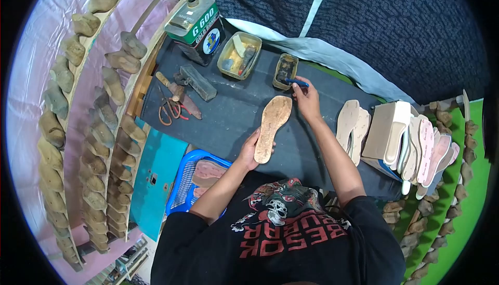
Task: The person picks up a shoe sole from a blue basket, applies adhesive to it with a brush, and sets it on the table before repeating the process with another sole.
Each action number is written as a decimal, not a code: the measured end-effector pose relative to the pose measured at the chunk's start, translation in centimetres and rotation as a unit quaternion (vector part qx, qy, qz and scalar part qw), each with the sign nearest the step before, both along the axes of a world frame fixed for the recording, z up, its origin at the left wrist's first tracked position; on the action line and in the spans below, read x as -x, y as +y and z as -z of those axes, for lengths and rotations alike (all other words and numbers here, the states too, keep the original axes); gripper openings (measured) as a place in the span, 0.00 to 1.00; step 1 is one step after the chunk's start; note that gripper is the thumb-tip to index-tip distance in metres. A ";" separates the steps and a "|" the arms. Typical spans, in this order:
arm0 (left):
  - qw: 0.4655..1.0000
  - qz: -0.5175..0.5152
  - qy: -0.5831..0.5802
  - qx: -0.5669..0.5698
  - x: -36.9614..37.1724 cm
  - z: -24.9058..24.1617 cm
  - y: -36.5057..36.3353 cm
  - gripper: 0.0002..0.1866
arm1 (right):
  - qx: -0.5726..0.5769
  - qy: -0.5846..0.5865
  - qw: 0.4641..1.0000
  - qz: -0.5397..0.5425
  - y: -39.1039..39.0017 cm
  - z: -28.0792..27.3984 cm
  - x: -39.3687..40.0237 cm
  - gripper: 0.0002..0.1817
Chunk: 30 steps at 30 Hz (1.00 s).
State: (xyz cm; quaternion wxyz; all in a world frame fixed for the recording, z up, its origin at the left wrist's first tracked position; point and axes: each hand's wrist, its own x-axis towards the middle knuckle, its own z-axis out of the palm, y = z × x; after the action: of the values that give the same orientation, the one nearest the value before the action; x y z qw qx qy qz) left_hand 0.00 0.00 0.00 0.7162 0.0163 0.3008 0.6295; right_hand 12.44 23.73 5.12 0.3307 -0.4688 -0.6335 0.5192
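My left hand (250, 150) grips a tan, speckled insole (273, 126) by its heel end and lower edge, with the toe end pointing up over the dark table. In my right hand (305, 98) is a blue-handled brush (297, 82), whose far end reaches the rim of a small tub (286, 66) with dark residue inside. The bristles cannot be made out there. The insole and the brush are apart.
A larger tub (239, 55) with tools and a glue can (195, 30) stand at the back. Scissors (167, 109), a knife (191, 107) and a grey block (198, 82) lie left. Insoles (349, 124) and a filled box (387, 129) are right; a blue basket (179, 186) is near-left.
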 end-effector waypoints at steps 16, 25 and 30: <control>0.997 -0.019 0.065 -0.025 -3.7 -3.1 0.5 0.31 | 0.224 0.102 0.969 0.018 -10.5 -0.7 -8.2 0.33; 0.984 -0.130 0.118 -0.039 -10.8 -5.0 -1.1 0.25 | 0.260 0.131 0.933 -0.212 -13.9 -0.9 -11.8 0.42; 0.961 -0.233 0.142 0.035 -13.8 -2.3 -5.6 0.23 | 0.211 0.061 0.930 -0.294 -15.6 0.8 -13.0 0.43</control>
State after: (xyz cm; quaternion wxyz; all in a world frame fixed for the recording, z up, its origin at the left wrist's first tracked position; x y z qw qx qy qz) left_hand 13.83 -5.63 2.28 0.4994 0.0099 0.4168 0.7595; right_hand 25.44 8.12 4.28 0.0953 -0.2879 -0.5975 0.7423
